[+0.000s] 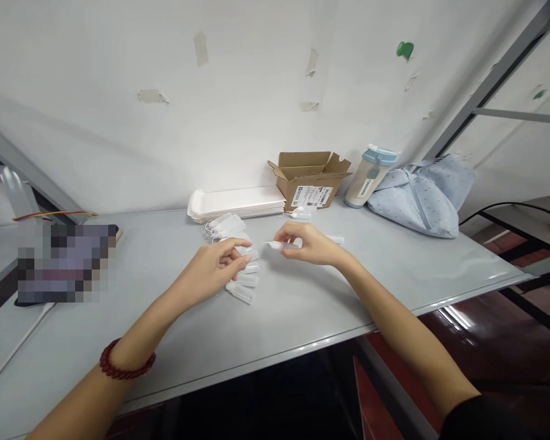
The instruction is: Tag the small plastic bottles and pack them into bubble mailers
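Observation:
My right hand [309, 243] pinches a small translucent plastic tube [292, 245] with a whitish end, held just above the table. To its left, my left hand [215, 263] hovers over a row of similar translucent tubes [242, 294]. Its thumb and index finger are apart, the other fingers curled, and nothing shows gripped between them. Part of the row is hidden behind this hand. Farther back lies a bunch of flat translucent pieces [229, 226] with thin white loops. A few more clear pieces [302, 212] rest near the cardboard box.
Against the wall are a stack of white flat packs [238, 201], an open cardboard box [314, 186], a blue-lidded tumbler [371, 177] and a light blue cloth bag [417, 198]. A blurred-out device [68, 263] with a white cable lies left on the grey table [302, 311].

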The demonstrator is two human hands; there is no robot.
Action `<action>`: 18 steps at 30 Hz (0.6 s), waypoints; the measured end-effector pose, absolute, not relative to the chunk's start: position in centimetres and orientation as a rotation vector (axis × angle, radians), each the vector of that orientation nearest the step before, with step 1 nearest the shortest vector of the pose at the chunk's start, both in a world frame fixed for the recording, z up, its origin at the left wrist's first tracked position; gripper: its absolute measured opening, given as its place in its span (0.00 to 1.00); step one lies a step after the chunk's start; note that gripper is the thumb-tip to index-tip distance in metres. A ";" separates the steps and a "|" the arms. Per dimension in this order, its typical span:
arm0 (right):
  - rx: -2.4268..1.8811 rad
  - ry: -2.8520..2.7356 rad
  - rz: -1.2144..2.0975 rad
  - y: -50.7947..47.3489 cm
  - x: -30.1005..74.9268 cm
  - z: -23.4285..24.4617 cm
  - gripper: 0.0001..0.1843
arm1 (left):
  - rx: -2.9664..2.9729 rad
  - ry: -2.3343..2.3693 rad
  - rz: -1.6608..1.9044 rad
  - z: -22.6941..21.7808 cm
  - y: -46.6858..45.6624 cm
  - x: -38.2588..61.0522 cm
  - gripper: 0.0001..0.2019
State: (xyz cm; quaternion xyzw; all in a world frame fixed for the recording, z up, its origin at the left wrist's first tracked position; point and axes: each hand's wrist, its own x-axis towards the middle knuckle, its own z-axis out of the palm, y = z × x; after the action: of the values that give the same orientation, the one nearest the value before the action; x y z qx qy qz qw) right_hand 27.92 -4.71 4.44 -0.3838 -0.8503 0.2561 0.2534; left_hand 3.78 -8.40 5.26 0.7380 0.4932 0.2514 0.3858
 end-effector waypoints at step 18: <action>-0.922 -2.122 1.012 -6.0 26.7 4.7 0.06 | 1.874 1.199 0.732 4.8 -8.6 4.3 0.13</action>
State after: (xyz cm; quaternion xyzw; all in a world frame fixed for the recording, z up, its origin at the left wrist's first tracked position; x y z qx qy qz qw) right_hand 26.67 -6.02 4.71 -0.3481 -0.8007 0.3818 0.3032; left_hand 4.35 -8.60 4.85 0.7370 0.4715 0.2880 0.3893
